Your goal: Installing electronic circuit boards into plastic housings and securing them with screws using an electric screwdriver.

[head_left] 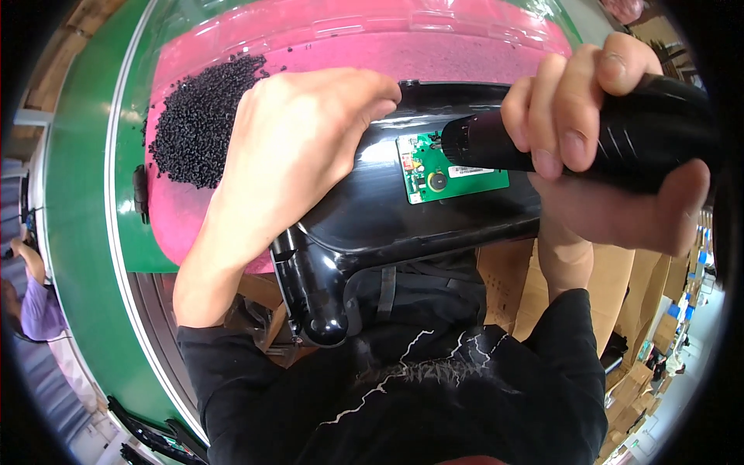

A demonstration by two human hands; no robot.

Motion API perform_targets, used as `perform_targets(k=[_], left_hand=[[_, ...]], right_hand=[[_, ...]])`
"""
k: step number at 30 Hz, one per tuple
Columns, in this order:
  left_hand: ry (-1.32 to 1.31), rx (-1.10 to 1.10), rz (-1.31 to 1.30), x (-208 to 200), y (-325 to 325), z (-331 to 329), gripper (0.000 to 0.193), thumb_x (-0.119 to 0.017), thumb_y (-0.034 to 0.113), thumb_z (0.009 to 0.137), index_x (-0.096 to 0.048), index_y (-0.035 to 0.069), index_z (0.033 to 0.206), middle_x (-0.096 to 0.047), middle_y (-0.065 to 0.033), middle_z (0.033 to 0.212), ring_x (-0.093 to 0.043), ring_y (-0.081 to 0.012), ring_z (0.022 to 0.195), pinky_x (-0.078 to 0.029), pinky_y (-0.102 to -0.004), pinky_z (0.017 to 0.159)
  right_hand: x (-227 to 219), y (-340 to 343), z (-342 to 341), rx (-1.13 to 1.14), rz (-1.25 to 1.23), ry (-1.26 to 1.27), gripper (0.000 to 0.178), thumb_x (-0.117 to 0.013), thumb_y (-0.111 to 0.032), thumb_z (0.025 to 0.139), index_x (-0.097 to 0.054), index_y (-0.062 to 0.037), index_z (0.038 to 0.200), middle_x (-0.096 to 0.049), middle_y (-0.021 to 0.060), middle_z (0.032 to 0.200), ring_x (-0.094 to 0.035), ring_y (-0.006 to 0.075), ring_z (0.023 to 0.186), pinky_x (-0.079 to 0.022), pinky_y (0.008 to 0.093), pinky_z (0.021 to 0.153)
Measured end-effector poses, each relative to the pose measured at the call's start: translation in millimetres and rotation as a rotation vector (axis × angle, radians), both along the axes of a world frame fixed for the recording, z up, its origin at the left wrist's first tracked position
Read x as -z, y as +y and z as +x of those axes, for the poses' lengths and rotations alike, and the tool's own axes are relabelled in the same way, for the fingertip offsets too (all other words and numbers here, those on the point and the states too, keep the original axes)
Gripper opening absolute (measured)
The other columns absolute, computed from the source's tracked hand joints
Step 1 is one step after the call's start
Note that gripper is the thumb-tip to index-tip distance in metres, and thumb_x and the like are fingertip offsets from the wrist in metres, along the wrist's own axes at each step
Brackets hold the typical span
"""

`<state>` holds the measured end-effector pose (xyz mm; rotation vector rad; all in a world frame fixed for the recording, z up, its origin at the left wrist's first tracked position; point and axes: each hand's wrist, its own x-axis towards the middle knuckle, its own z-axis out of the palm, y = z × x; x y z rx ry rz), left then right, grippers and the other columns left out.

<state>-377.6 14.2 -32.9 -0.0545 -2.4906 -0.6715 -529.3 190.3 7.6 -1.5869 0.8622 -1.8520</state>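
Lying component-side up in the black housing, the green circuit board is left exposed, apparently to give tool access to its upper-left area. The black driver is enclosed by the right grip, right of the board, its nose being directed at that area, presumably for steady aim. The left grip is curled over the housing, left of the board; whether anything is pinched cannot be told.
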Motion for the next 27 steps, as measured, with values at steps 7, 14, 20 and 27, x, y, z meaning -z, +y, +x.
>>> perform_targets(k=[7, 14, 20, 27], left_hand=[[-0.171, 0.004, 0.131, 1, 6, 9, 0.011, -0.065, 0.005, 0.089, -0.069, 0.000, 0.098, -0.071, -0.0146, 0.078, -0.072, -0.0276, 0.074, -0.055, -0.0327, 0.067], [-0.235, 0.015, 0.143, -2, 5, 15, 0.013, -0.066, 0.008, 0.087, -0.068, 0.001, 0.097, -0.069, -0.0173, 0.080, -0.068, -0.0346, 0.074, -0.053, -0.0382, 0.067], [-0.283, 0.037, 0.132, -4, 2, 18, 0.013, -0.067, 0.009, 0.084, -0.069, 0.001, 0.095, -0.069, -0.0174, 0.078, -0.068, -0.0355, 0.075, -0.053, -0.0402, 0.069], [-0.317, 0.115, 0.145, -3, -2, 22, 0.013, -0.071, 0.008, 0.082, -0.069, -0.001, 0.092, -0.071, -0.0147, 0.078, -0.070, -0.0293, 0.072, -0.054, -0.0352, 0.066]], right_hand=[[9, -12, 10, 0.061, 0.048, -0.042, 0.069, -0.056, -0.066, 0.085, -0.051, -0.0042, 0.115, -0.054, -0.0010, 0.071, -0.049, 0.0100, 0.059, -0.039, 0.0274, 0.059], [1, -28, 35, 0.241, 0.170, -0.078, 0.050, -0.051, -0.053, 0.091, -0.050, -0.0047, 0.104, -0.050, -0.0009, 0.066, -0.045, 0.0098, 0.054, -0.040, 0.0278, 0.058], [-17, -36, 55, 0.256, 0.388, -0.271, 0.045, -0.077, -0.035, 0.085, -0.053, -0.0006, 0.103, -0.057, 0.0091, 0.068, -0.061, 0.0213, 0.066, -0.052, 0.0349, 0.069], [-12, -18, 43, 0.106, -0.062, -0.117, 0.051, -0.058, -0.052, 0.086, -0.055, -0.0071, 0.111, -0.052, -0.0032, 0.070, -0.048, 0.0104, 0.056, -0.038, 0.0297, 0.060]])
